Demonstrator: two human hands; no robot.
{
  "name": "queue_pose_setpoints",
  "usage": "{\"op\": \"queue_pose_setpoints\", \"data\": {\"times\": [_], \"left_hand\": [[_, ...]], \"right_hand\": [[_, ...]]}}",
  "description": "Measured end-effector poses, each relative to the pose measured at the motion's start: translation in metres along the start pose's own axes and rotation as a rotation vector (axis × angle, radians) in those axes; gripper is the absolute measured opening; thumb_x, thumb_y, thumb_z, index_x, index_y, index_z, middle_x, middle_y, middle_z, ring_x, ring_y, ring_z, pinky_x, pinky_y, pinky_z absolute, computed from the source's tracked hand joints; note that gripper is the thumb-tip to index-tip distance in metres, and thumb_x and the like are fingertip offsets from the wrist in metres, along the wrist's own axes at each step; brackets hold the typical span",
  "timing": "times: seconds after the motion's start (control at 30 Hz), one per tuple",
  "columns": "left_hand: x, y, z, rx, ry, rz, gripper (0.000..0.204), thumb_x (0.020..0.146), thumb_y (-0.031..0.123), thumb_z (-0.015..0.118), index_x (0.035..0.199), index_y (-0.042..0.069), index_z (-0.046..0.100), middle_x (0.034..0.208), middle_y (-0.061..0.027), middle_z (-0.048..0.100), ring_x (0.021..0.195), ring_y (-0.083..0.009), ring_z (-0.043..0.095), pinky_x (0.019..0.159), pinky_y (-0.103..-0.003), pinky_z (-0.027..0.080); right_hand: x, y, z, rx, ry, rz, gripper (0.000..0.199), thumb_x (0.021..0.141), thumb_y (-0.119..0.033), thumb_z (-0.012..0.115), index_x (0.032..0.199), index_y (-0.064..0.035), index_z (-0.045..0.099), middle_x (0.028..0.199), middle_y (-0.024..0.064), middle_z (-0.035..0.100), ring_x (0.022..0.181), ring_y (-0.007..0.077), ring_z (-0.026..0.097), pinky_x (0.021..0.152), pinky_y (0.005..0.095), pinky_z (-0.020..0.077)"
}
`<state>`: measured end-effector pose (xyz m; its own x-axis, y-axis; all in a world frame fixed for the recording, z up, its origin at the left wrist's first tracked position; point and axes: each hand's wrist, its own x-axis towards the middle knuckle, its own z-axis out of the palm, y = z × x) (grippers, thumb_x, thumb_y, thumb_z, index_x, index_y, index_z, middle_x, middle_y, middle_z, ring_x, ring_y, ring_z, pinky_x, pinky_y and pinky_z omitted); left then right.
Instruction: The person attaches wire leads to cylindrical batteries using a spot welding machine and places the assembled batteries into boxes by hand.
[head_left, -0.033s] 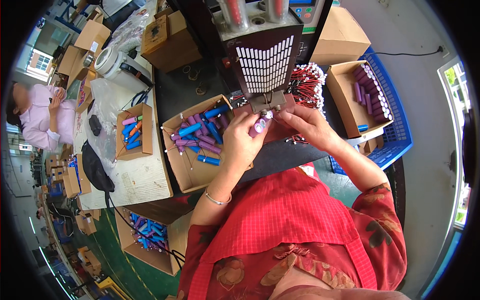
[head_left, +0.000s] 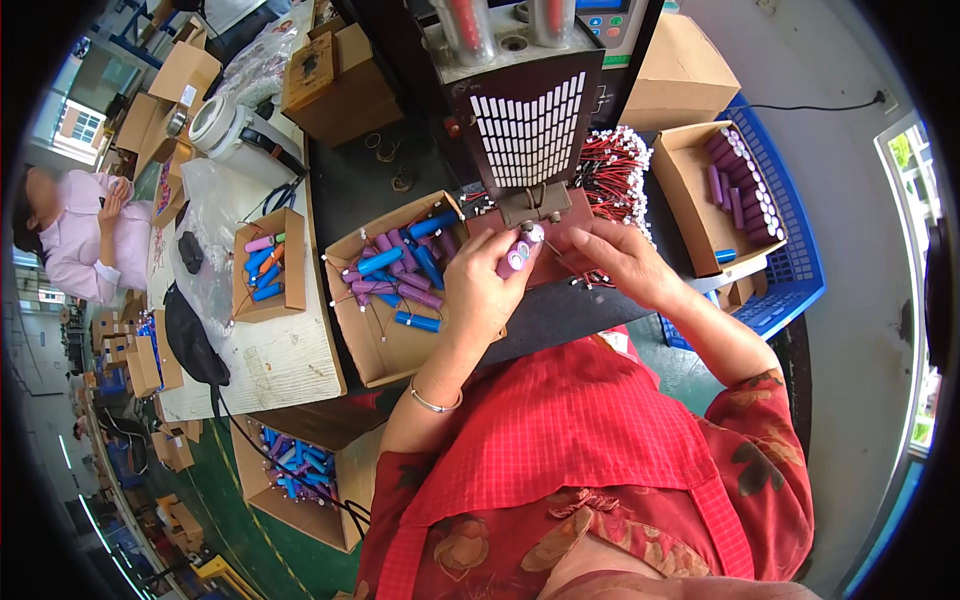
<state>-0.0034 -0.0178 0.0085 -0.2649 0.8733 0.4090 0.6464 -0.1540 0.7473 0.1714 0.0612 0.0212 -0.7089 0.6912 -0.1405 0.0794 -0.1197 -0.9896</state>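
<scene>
My left hand is closed around purple cylindrical battery cells, their round metal ends facing up and toward me. They sit just in front of the metal electrode head of a dark spot-welding machine. To the right of the cells, my right hand has its thumb and fingers pinched together. Something thin, perhaps a wire, shows at its fingertips, too small to make out. Below both hands is a reddish-brown plate of the machine.
Left of my hands, a cardboard box holds blue and purple wired cells. Red and black leads with white connectors are heaped at right. Beyond stands a box of purple cells by a blue basket. A person is at far left.
My right hand has drawn slightly right, away from the cells, so more of their ends shows. My left hand keeps its hold almost in place.
</scene>
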Motion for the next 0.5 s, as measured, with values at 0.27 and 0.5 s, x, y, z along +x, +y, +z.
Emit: {"op": "queue_pose_setpoints", "data": {"times": [0.27, 0.5], "left_hand": [[-0.021, 0.0, -0.008, -0.242, -0.052, -0.149, 0.029, 0.074, 0.0, 0.067, 0.102, 0.0, 0.061, 0.093, -0.0104, 0.065, 0.082, -0.0155, 0.063, 0.069, -0.026, 0.05], [-0.013, -0.003, -0.022, -0.878, -0.203, -0.596, 0.029, 0.072, 0.001, 0.072, 0.096, 0.0, 0.056, 0.092, -0.0052, 0.06, 0.082, -0.0076, 0.055, 0.072, -0.024, 0.048]], "right_hand": [[-0.03, 0.0, 0.004, 0.519, -0.137, 0.488, 0.033, 0.088, -0.034, 0.054, 0.094, -0.0021, 0.059, 0.073, 0.0052, 0.061, 0.058, 0.0102, 0.057, 0.052, 0.0199, 0.0441], [-0.02, -0.008, 0.013, 0.052, 0.115, 0.084, 0.02, 0.087, -0.024, 0.059, 0.085, -0.0039, 0.064, 0.062, -0.0011, 0.056, 0.051, 0.0033, 0.045, 0.045, 0.0182, 0.0358]]}}
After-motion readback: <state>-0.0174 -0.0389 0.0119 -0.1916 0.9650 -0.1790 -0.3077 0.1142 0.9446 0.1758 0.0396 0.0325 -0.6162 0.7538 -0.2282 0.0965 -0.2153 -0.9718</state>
